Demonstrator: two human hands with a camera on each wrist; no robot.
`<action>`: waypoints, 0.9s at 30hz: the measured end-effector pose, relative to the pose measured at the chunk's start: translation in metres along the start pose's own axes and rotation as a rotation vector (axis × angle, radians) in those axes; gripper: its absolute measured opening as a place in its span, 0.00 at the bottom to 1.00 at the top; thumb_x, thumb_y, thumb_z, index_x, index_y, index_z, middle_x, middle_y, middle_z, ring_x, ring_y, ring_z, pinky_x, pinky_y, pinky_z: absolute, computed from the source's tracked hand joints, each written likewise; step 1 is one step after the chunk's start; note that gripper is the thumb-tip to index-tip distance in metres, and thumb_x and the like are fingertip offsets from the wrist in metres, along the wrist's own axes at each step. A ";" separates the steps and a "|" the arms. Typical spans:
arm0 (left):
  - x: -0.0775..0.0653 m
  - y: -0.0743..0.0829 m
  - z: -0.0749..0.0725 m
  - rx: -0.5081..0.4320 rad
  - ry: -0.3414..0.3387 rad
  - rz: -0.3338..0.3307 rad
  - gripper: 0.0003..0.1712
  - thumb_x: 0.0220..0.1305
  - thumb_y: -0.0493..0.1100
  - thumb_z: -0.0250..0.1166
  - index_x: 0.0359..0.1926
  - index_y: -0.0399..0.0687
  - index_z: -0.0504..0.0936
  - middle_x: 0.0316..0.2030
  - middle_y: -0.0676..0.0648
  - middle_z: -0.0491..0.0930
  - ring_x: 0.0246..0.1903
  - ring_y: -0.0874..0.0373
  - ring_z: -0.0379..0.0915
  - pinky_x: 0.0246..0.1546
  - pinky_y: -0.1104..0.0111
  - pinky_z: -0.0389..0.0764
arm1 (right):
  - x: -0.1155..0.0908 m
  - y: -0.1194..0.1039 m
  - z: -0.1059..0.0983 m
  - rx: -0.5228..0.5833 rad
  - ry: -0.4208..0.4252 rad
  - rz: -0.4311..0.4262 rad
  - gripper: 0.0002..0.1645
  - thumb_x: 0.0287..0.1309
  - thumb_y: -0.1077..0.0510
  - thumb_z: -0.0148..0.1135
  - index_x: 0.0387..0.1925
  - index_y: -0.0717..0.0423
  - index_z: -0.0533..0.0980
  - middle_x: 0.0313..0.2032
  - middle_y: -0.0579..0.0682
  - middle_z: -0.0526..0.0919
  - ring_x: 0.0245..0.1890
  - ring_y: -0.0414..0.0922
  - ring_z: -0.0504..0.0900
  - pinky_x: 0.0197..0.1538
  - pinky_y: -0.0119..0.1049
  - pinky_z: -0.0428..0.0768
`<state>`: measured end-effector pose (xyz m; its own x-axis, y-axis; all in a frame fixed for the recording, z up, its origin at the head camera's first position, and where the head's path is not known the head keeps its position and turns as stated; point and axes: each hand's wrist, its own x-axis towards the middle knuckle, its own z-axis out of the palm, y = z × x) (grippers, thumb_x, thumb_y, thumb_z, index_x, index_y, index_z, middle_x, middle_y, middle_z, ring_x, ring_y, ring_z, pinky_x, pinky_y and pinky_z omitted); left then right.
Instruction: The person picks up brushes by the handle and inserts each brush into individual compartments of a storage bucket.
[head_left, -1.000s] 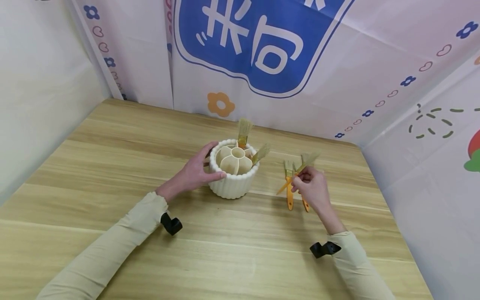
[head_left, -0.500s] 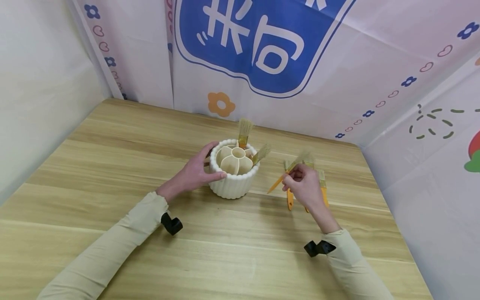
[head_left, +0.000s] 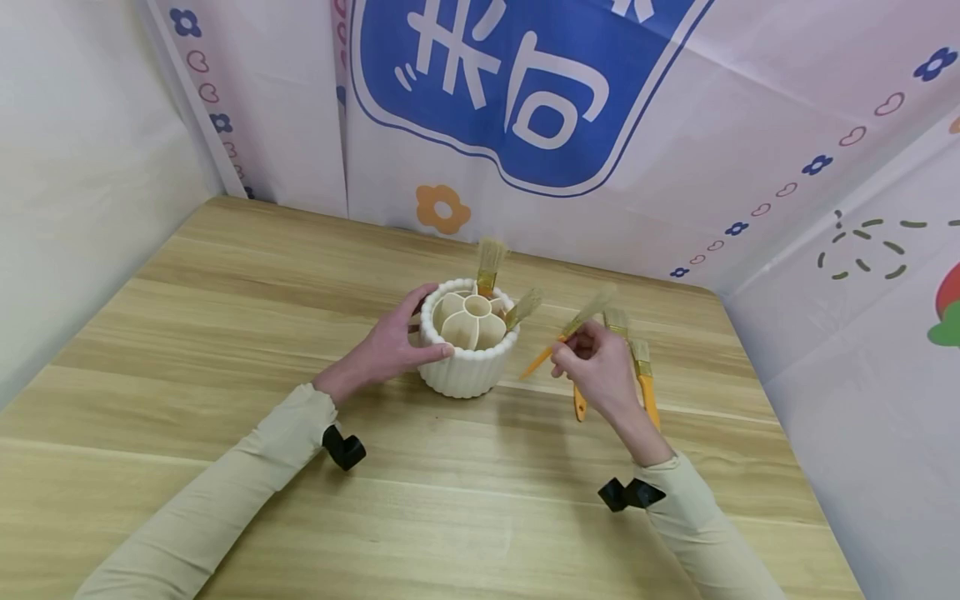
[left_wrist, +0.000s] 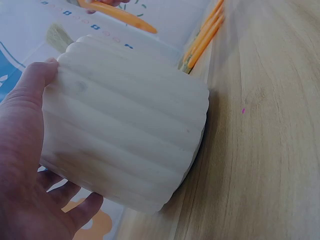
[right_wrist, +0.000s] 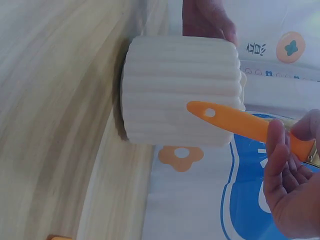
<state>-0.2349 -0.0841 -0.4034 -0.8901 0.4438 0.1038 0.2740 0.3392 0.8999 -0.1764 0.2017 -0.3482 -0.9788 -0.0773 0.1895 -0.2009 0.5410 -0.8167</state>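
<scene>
A white ribbed pot (head_left: 461, 377) with a petal-shaped divider stands on the wooden table. My left hand (head_left: 386, 340) grips its left side, thumb at the beaded rim and fingers around the back. Two paintbrushes stick up from its compartments, one bristled tip (head_left: 492, 254) at the back and another (head_left: 527, 304) leaning right. To the right of the pot, my right hand (head_left: 603, 367) pinches a flat paintbrush (right_wrist: 235, 121) near its ferrule. Its orange handle points down-left toward the pot, bristles up and to the right. The pot's underside is hidden.
Several orange-handled paintbrushes lie on the table (head_left: 420, 517) beneath and beside my right hand, one (head_left: 647, 385) at the right and another handle (head_left: 580, 404) partly covered. A printed cloth (head_left: 300, 108) hangs along the table's back edge, with more cloth at both sides.
My right hand has carried the paintbrush left, toward the pot, uncovering the brushes lying on the right. My left hand and the pot stay in place.
</scene>
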 end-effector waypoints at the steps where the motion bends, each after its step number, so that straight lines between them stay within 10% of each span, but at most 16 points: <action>1: 0.000 0.000 0.000 -0.001 -0.001 0.003 0.54 0.53 0.51 0.70 0.72 0.54 0.45 0.71 0.43 0.52 0.66 0.38 0.58 0.59 0.50 0.72 | 0.000 -0.001 0.000 0.003 0.004 0.000 0.06 0.55 0.61 0.58 0.33 0.60 0.75 0.23 0.56 0.81 0.18 0.39 0.80 0.22 0.34 0.78; 27: 0.000 0.001 -0.001 0.005 -0.002 -0.005 0.55 0.52 0.54 0.70 0.72 0.54 0.45 0.71 0.43 0.51 0.67 0.39 0.56 0.62 0.49 0.69 | 0.007 -0.030 0.008 0.238 0.161 -0.167 0.03 0.54 0.68 0.55 0.30 0.65 0.75 0.17 0.37 0.80 0.16 0.38 0.79 0.18 0.27 0.73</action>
<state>-0.2351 -0.0842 -0.4024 -0.8906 0.4441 0.0983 0.2713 0.3451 0.8985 -0.1772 0.1784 -0.3265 -0.9164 -0.0049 0.4002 -0.3806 0.3196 -0.8678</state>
